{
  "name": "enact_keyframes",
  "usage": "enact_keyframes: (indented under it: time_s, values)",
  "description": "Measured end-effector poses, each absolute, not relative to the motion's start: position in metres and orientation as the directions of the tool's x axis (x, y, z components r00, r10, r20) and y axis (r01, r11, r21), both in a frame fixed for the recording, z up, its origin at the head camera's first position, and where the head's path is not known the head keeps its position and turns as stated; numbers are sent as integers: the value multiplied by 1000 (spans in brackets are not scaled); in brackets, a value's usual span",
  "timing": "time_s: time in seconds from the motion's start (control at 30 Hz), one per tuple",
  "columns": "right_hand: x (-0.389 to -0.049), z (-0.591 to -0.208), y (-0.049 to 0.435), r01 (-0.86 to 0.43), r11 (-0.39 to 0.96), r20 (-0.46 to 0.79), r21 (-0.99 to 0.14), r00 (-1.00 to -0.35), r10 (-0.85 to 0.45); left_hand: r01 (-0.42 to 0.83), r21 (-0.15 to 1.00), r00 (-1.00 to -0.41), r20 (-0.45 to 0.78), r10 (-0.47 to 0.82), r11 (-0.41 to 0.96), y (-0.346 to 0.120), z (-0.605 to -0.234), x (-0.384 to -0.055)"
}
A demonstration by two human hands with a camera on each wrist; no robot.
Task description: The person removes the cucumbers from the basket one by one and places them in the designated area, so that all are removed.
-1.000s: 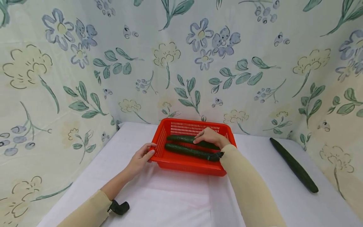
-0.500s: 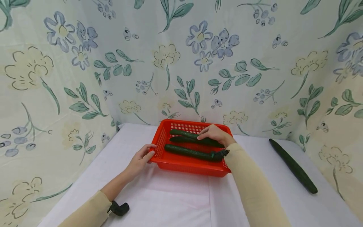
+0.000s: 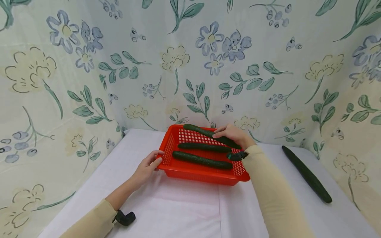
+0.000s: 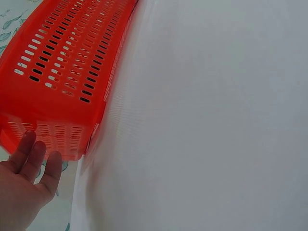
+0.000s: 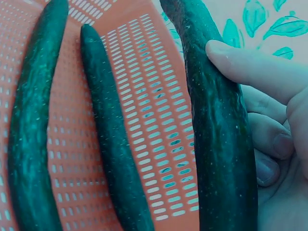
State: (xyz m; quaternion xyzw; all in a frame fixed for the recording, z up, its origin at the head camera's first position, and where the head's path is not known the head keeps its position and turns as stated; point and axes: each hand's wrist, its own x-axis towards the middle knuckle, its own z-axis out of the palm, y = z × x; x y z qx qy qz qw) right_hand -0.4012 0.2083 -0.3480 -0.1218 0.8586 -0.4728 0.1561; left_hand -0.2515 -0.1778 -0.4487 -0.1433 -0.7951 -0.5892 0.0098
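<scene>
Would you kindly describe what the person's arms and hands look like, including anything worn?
The left sleeve and right sleeve are plain cream; a small black device sits by each sleeve's end. The left hand and right hand wear no gloves.

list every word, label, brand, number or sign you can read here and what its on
None: no readable text on the cucumbers, the red basket or the white cloth.
The patterned backdrop shows only flowers, leaves and berries.
</scene>
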Motion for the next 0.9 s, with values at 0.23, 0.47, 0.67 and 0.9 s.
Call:
enact_keyframes:
  time_s: [0.23,0.47,0.67,0.9]
  values:
    - [-404,-334,214,-99,482,-96,-870,-927,-364,256,931,-954,199,225,262,-178,-449,-253]
    - [-403,-313,229,-124,529,-64,-840,-944,-323,267,929,-948,206,242,255,-178,-451,-255]
    - [-405,-305,244,-117,526,-50,-842,-955,-293,267,930,-950,211,229,253,-179,-449,-252]
    - [-404,-301,267,-156,527,-2,-836,-958,-286,265,932,-952,212,221,246,-179,-449,-250]
